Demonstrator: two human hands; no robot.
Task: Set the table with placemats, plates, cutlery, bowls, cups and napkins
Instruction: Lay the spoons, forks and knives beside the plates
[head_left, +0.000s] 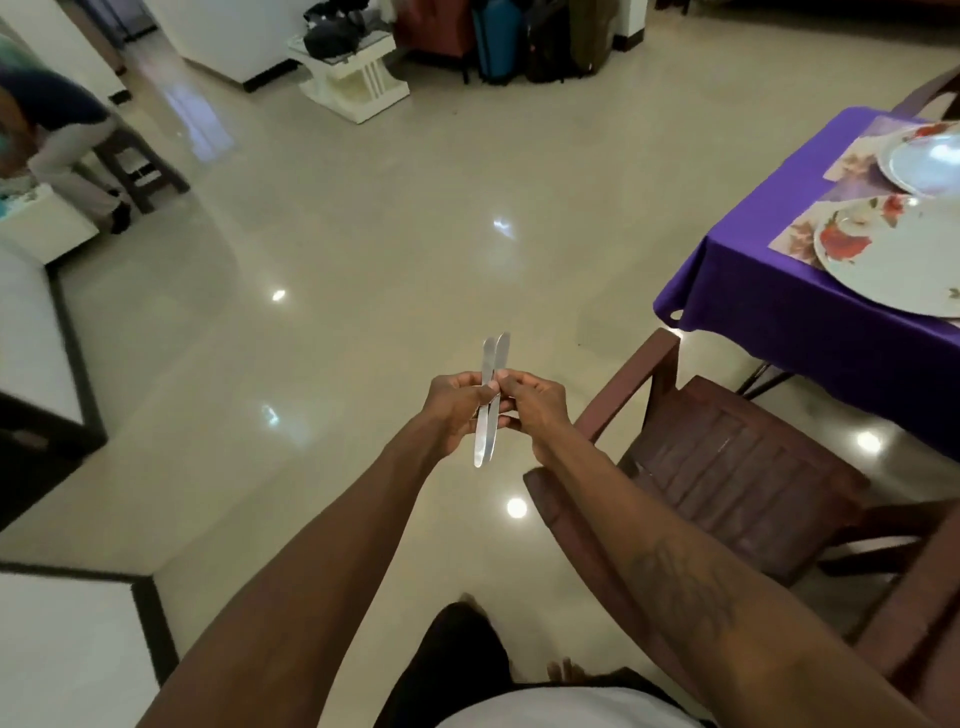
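Looks like a home's living and dining room. Shows in the purple-clothed dining table (779, 322), floral plates (893, 260) on placemats (795, 239) near its corner, a wooden armchair (737, 467) beside it. Beyond, polished floor tiles (363, 234), suitcases (498, 41), a white side table (358, 88).

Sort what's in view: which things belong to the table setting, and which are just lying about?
Job: knives, two, pinched between left hand and right hand; floral plate and plain plate on placemats; purple-clothed table.
Lying about: wooden chair, suitcases, white side table.
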